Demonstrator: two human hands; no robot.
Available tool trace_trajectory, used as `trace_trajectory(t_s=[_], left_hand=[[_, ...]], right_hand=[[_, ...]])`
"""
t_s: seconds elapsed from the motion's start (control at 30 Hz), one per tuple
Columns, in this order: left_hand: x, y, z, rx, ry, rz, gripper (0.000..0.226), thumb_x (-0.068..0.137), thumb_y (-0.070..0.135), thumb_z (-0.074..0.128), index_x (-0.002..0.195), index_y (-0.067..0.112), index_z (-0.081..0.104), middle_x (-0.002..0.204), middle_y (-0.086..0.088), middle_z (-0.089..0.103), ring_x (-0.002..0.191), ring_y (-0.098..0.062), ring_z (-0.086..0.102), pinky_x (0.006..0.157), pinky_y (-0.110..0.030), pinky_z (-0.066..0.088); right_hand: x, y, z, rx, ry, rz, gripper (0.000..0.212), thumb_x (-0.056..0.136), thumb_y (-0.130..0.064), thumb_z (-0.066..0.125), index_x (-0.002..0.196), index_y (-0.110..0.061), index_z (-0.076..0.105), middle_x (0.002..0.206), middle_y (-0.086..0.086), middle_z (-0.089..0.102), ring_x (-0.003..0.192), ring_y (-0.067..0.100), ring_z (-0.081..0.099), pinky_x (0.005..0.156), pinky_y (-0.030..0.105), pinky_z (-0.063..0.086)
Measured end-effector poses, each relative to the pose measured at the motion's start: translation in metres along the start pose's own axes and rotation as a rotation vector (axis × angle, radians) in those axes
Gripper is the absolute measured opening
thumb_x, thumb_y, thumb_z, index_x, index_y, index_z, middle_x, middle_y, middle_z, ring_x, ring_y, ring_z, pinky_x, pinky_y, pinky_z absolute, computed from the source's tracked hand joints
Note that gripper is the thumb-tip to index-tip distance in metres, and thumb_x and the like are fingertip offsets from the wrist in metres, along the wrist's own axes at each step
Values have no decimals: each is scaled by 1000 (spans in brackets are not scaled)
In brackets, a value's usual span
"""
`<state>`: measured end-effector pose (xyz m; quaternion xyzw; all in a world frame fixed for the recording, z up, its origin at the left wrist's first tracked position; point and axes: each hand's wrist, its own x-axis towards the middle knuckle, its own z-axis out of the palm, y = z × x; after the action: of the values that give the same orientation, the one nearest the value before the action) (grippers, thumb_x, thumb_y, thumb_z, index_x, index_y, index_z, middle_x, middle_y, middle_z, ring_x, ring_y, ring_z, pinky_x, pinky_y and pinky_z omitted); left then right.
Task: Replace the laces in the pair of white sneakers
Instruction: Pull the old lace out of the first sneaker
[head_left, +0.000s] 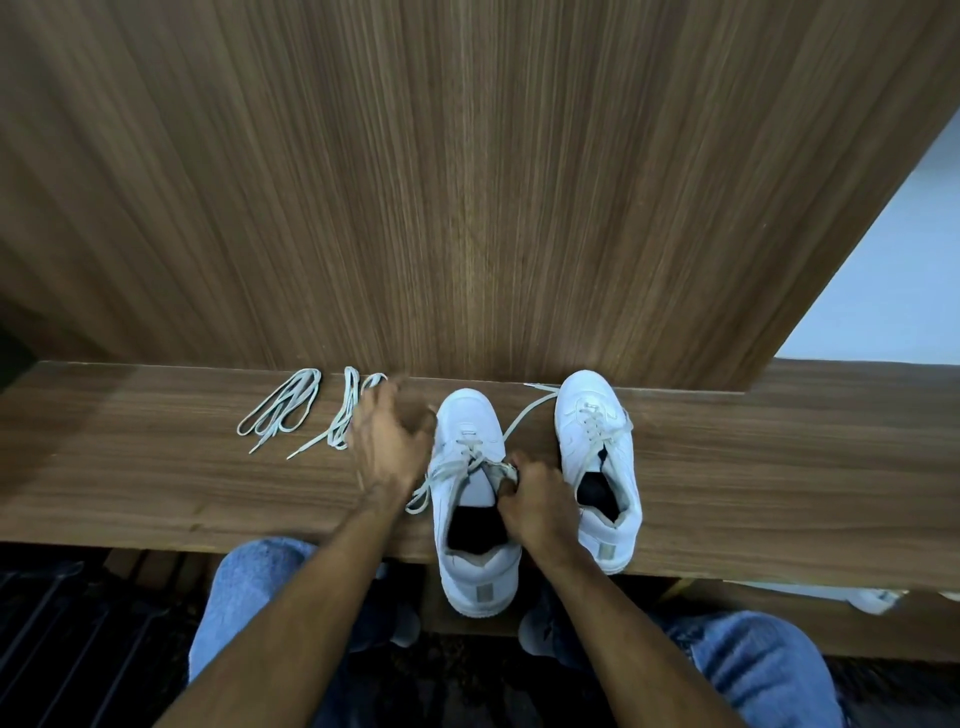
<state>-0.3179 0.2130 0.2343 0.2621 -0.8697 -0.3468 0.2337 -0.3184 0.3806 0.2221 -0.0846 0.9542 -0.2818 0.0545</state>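
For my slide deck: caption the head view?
Right hand grips left white sneaker's tongue, blurred left hand beside spare laces.

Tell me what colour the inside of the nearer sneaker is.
Black, seen through the opening of the nearer sneaker in the head view.

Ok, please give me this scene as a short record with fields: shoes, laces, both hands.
near sneaker: on the wooden shelf, heel past the front edge, lace loosened
far sneaker: beside it, laced
spare laces: two bundles at the left
left hand: blurred, fingers spread, between spare laces and near sneaker
right hand: grips the near sneaker's tongue area
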Motion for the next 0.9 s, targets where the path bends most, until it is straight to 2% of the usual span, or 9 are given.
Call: trace_trajectory(t_s=[0.1, 0.2, 0.27, 0.37, 0.53, 0.67, 0.77, 0.83, 0.9], left_hand=[[-31, -2, 14, 151, -135, 125, 29, 80, 37, 68, 103, 21, 65, 110, -4, 59, 106, -29, 53, 92, -44, 42], [-55, 0, 21, 289, -212, 167, 23, 80, 42, 62, 99, 29, 62, 104, 3, 63, 105, -22, 55, 86, -37, 40], [-60, -3, 19, 251, -207, 65, 17, 83, 38, 60, 95, 27, 60, 97, 0, 67, 98, -26, 61, 81, -35, 42], [-60, -9, 14, 51, -188, -185, 16, 84, 40, 64, 85, 24, 64, 87, -4, 71, 89, -31, 64, 70, -32, 45], [-61, -20, 15, -102, -213, -330, 31, 78, 52, 70, 70, 22, 69, 72, -3, 70, 80, -28, 66, 69, -32, 49], [-63, -19, 13, -55, -242, -292, 32, 82, 54, 65, 81, 23, 72, 80, -7, 72, 82, -30, 66, 69, -32, 49], [-68, -19, 13, 6, -245, -277, 35, 84, 58, 58, 89, 25, 71, 87, -11, 71, 87, -36, 65, 72, -35, 52], [-70, -18, 14, 22, -249, -275, 36, 84, 58, 57, 91, 26, 70, 90, -13, 71, 89, -38, 63, 74, -38, 53], [-70, -19, 14, 49, -236, -274, 37, 85, 59, 55, 93, 25, 68, 95, -15, 70, 93, -40, 62, 76, -38, 51]], right_hand=[[-1, 0, -1, -10, -4, -15, 27, 91, -22, 48, 117, -21, 57, 110, 9, 66, 105, 34, 61, 79, 38, 49], [0, 0, -2, -13, -20, -9, 27, 92, -24, 48, 117, -21, 56, 112, 9, 66, 107, 35, 59, 81, 39, 48], [0, 0, -1, -22, -20, -17, 31, 92, -22, 48, 121, -24, 55, 114, 8, 66, 108, 34, 60, 83, 39, 49], [2, 3, 2, -38, -18, -55, 39, 91, -20, 49, 129, -31, 52, 116, 6, 66, 107, 32, 61, 84, 39, 51], [4, -1, 2, -203, -45, -193, 53, 89, -16, 47, 138, -35, 42, 112, 11, 68, 101, 37, 63, 81, 41, 54], [11, -12, 5, -392, -85, -378, 49, 92, -21, 48, 139, -28, 38, 132, 7, 51, 102, 37, 62, 78, 41, 50], [13, -23, 12, -516, -91, -431, 35, 95, -24, 43, 130, -24, 44, 132, 7, 45, 100, 37, 63, 73, 40, 48], [17, -23, 10, -494, -74, -387, 30, 96, -26, 41, 125, -23, 49, 126, 7, 52, 100, 37, 62, 75, 39, 47], [25, -21, 6, -246, -48, -212, 20, 94, -26, 42, 108, -20, 55, 114, 9, 61, 102, 37, 60, 81, 39, 45]])
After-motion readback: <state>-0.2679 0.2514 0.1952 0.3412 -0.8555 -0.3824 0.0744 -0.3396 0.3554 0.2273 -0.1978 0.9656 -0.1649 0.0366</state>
